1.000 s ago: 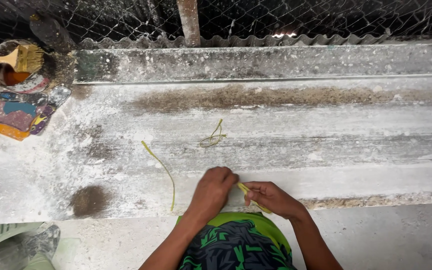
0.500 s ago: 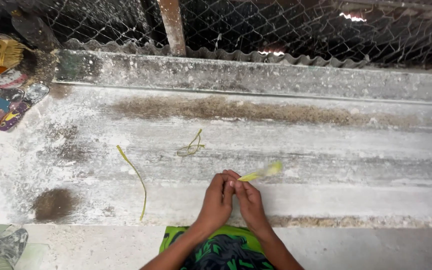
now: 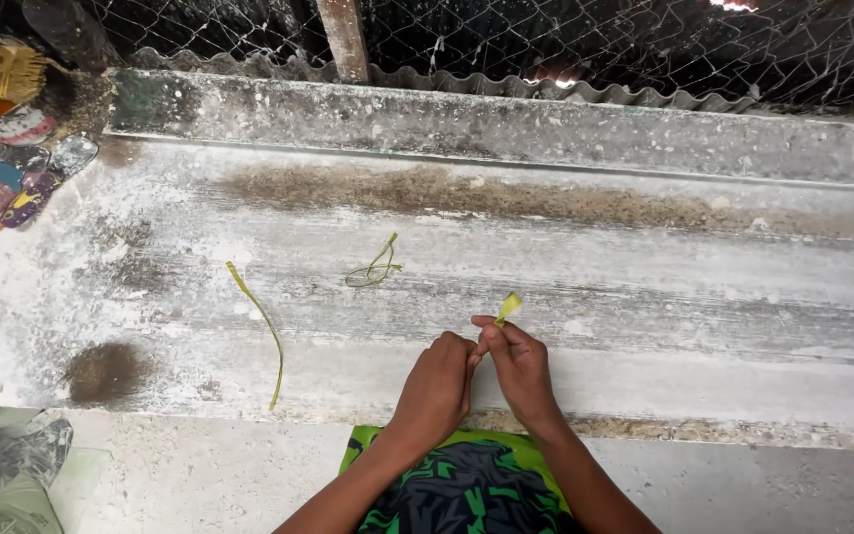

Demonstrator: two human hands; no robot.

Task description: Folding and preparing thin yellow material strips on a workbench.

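Our fingers (image 3: 486,341) hide most of the yellow-green strip (image 3: 509,306); the brush (image 3: 4,71) is cut off at the slab's (image 3: 644,297) far left corner.

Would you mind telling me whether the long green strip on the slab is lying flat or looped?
Flat: the long strip lies stretched in a gentle curve on the slab, untouched, unlike the looped strip beside it.

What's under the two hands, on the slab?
Under the left hand and right hand only the pale dusty slab shows. A yellow-green strip sticks up from the fingertips; its lower part is covered by the fingers.
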